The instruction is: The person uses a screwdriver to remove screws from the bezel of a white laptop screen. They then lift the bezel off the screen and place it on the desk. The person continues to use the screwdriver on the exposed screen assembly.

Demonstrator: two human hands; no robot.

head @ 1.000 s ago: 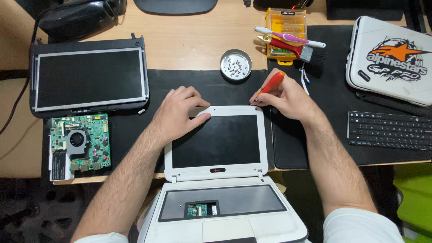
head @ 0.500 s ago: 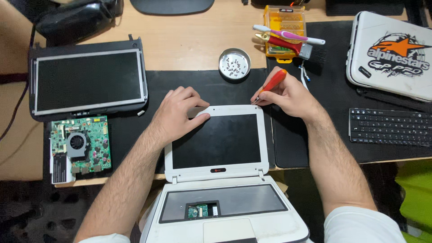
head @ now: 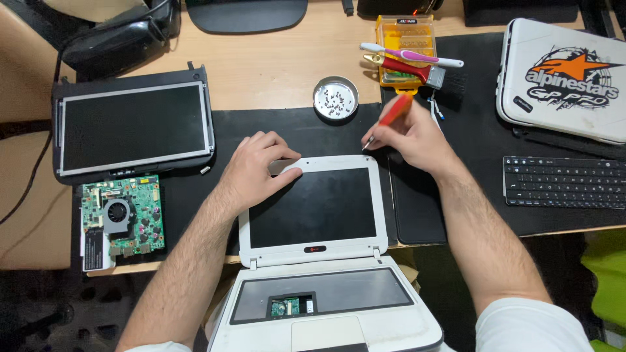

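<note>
My fingers (head: 287,171) of the left hand (head: 257,168) lie spread and flat on the top left corner of the white laptop lid (head: 312,207), gripping nothing, just pressing the bezel down. My right hand (head: 409,138) is curled closed around a red-handled screwdriver (head: 390,118), its tip touching the lid's top right corner. The small white laptop sits open toward me on a black mat (head: 339,130), its dark screen facing up and its base (head: 323,311) hanging off the near edge of the wooden surface (head: 274,62), keyboard removed.

Just beyond the lid stands a round metal dish (head: 336,99) holding small screws. Behind it is a yellow rectangular bit case (head: 405,40) with a toothbrush (head: 411,55) lying across it. At the far right lies a white rounded case (head: 559,78) with an orange star logo and black lettering, and below it a loose black keyboard (head: 564,182). To the left rest a bare display panel (head: 134,124) and a green circuit board (head: 122,212) with a fan.
</note>
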